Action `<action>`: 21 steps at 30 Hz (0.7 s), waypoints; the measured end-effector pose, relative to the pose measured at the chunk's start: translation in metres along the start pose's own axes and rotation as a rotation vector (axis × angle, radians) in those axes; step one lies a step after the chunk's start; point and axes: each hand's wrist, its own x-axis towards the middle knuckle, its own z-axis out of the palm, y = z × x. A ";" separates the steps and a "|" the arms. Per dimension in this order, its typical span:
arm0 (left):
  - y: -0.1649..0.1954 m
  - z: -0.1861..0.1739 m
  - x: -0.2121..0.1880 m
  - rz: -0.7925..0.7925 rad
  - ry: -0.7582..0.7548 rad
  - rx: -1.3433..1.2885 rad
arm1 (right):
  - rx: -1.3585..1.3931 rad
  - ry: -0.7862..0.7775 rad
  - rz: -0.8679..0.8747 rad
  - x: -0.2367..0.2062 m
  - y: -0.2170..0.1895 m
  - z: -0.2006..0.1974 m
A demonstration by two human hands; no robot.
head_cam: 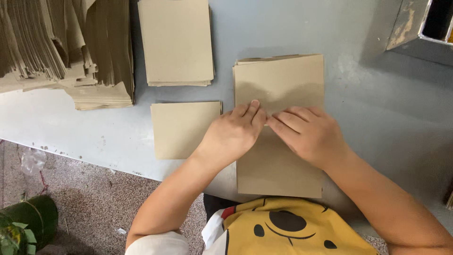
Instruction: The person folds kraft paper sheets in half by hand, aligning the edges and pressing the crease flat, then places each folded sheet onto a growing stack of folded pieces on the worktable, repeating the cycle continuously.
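A tall brown paper sheet (283, 80) lies on the grey table (377, 108) in front of me, on top of a thin pile of the same sheets. My left hand (233, 132) and my right hand (309, 134) both press flat on its middle, fingertips almost meeting. The fingers lie together and grip nothing. A smaller square of brown card (181, 130) lies just left of my left hand, partly under its wrist.
A stack of brown card sheets (177, 42) sits at the back centre. A big heap of folded brown paper (61, 47) fills the back left. A metal box (420, 28) stands at the back right. Below the table edge are speckled floor and a green cylinder (28, 222).
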 end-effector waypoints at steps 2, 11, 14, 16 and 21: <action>0.001 0.001 0.002 0.020 0.010 0.063 | -0.022 0.019 -0.031 0.002 -0.002 0.004; -0.020 -0.040 -0.022 0.061 0.099 0.183 | -0.150 0.119 -0.082 -0.029 0.024 -0.035; -0.041 -0.069 -0.061 -0.036 0.127 0.268 | -0.202 0.083 0.003 -0.053 0.038 -0.065; -0.054 -0.082 -0.093 -0.072 0.128 0.402 | -0.120 0.052 0.116 -0.066 0.031 -0.072; -0.057 -0.057 -0.144 -0.195 -0.037 0.380 | 0.188 -0.119 -0.029 -0.078 -0.026 -0.048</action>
